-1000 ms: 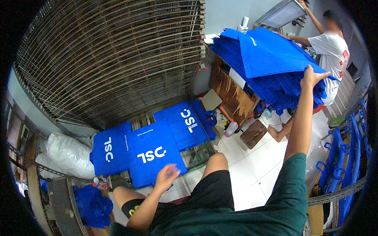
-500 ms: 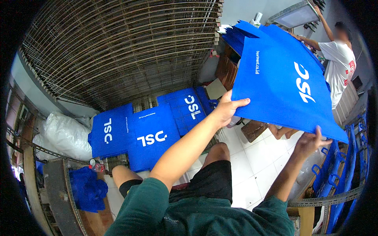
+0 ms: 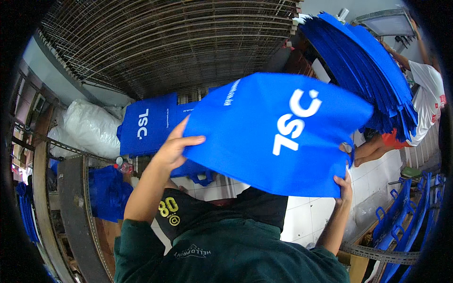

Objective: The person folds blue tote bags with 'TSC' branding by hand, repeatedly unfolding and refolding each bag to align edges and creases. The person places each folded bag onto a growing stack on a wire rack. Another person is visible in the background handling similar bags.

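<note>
Head view: left hand (image 3: 173, 150) and right hand (image 3: 346, 186) are gripping the bag (image 3: 250, 137) by opposite ends, its long axis running crosswise.

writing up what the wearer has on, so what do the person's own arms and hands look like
Both hands, the left hand and the right hand, are bare where they show: no gloves, rings or watch visible. The forearms are uncovered too. The short, loose sleeves are dark green, with no marking visible on them.

Blue fabric (image 3: 245, 134) between left hand (image 3: 172, 150) and right hand (image 3: 346, 187); stack (image 3: 365, 70) beyond
</note>
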The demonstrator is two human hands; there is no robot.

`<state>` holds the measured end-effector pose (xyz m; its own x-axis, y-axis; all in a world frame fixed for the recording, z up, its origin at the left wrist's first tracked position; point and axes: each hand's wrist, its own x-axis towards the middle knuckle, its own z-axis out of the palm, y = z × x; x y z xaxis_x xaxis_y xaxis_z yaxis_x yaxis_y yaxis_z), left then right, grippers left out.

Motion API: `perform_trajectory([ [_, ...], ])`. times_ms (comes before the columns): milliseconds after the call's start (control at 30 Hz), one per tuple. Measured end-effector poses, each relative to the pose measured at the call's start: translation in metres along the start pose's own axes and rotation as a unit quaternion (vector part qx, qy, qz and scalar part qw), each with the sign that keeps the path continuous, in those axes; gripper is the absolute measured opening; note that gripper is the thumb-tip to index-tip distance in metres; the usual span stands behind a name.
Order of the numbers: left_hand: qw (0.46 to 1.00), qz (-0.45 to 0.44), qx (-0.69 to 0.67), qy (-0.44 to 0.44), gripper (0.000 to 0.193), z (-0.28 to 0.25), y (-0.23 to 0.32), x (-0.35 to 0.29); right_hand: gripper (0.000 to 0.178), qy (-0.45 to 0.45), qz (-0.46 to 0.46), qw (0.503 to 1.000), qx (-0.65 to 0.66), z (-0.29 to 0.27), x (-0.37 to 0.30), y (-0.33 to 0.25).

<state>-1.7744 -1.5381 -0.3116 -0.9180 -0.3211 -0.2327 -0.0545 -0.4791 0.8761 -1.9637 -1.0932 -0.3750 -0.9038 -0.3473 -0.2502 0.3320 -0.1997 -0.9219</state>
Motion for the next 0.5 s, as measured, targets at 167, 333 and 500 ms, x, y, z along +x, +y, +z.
perform_trajectory([
  [167, 0.993, -0.034, -0.052, 0.098, 0.058, -0.071, -0.008, -0.026, 0.061, -0.116, 0.04, 0.992, 0.018, 0.06, 0.067, -0.009],
  [333, 0.976, -0.087, -0.105, 0.168, 0.041, -0.102, -0.027, 0.008, 0.055, -0.208, 0.116, 0.971, -0.006, 0.097, 0.186, 0.013],
  [500, 0.963, -0.135, -0.085, 0.217, 0.054, -0.125, -0.047, 0.105, 0.054, -0.231, 0.174, 0.957, -0.008, 0.117, 0.304, 0.031],
])
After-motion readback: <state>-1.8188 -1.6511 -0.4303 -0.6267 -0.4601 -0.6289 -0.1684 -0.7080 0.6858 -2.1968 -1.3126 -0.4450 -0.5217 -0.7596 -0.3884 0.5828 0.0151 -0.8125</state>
